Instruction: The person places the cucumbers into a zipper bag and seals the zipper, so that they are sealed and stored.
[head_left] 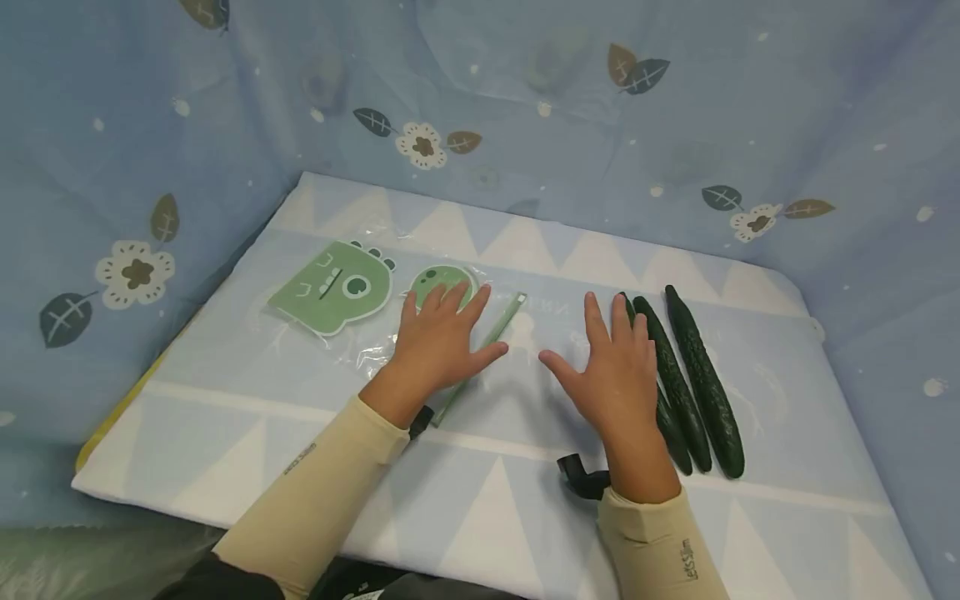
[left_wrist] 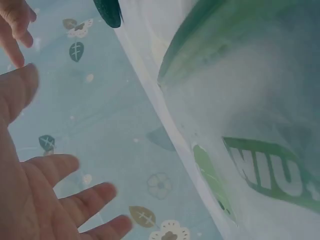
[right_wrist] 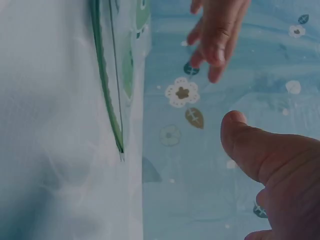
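My left hand (head_left: 442, 342) hovers with fingers spread over a clear plastic package and the long green-edged strip (head_left: 517, 304). Inside the plastic shows a green cartoon-monster shape (head_left: 330, 287) with one eye. A round green shape (head_left: 442, 279) lies beside it, partly covered by my fingers. My right hand (head_left: 618, 375), also spread and holding nothing, is left of three dark cucumbers (head_left: 708, 392); it hides part of the leftmost one. In the left wrist view, a cucumber end (left_wrist: 107, 12) and green printed plastic (left_wrist: 265, 165) appear. The right wrist view shows the green-edged strip (right_wrist: 107, 95).
A padded table cover (head_left: 465, 500) with pale triangles bears everything. Blue patterned fabric (head_left: 525, 100) stands behind and at both sides. Black curved pieces (head_left: 581, 479) sit by the wrists. Greenish translucent plastic (head_left: 97, 558) shows at the lower left.
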